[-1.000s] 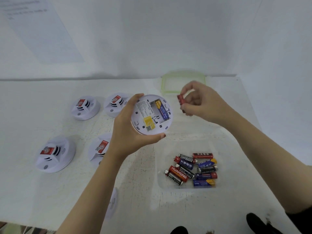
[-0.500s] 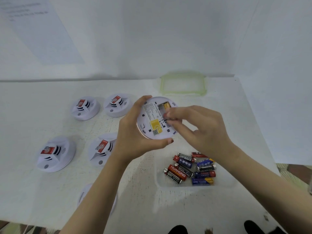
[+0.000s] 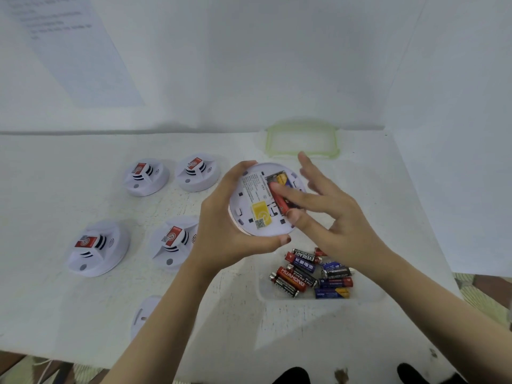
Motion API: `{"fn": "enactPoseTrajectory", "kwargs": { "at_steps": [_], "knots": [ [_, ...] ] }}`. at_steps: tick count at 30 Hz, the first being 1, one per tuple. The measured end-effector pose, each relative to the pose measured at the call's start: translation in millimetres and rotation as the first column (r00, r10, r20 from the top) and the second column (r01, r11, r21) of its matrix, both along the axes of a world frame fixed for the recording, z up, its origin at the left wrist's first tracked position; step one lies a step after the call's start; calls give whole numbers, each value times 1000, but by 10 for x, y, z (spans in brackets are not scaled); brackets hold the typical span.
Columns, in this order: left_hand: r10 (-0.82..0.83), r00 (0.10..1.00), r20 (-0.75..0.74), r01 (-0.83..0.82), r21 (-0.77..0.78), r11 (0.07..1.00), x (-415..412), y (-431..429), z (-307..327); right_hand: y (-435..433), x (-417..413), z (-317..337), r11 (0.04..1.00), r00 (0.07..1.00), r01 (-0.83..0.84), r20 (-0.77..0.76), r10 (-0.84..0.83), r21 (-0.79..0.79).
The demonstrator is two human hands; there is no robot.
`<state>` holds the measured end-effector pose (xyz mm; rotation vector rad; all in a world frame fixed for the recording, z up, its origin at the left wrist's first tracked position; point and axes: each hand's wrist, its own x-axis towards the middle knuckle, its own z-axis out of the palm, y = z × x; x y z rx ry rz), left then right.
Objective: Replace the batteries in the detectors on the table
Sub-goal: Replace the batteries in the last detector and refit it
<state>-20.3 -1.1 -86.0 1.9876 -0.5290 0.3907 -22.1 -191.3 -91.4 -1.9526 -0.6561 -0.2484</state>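
pressing a red battery into the open bay of the detector, the right hand is pushing with a straight index finger and thumb, other fingers spread wide. the left hand is gripping the detector by its rim, underside up, beside the right hand. likely needing: spring end first, steady counter-pressure, polarity checked.
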Motion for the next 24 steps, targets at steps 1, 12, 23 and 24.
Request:
{"fn": "enactPoseTrajectory", "kwargs": {
  "at_steps": [1,12,23,24],
  "knots": [
    [-5,1000,6,5,1,1000,-13,-7,16,2,-33,23,997,994,-53,-88,58,59],
    [-44,999,2,44,27,999,-139,-19,33,-7,-204,200,886,861,-12,-445,245,464],
    [-22,1000,-9,22,60,998,-257,-46,1,0,-336,144,884,849,53,-486,205,465],
    [-23,1000,-13,24,58,998,-267,-44,-5,4,-347,139,883,848,60,-490,201,466]
  ]
}}
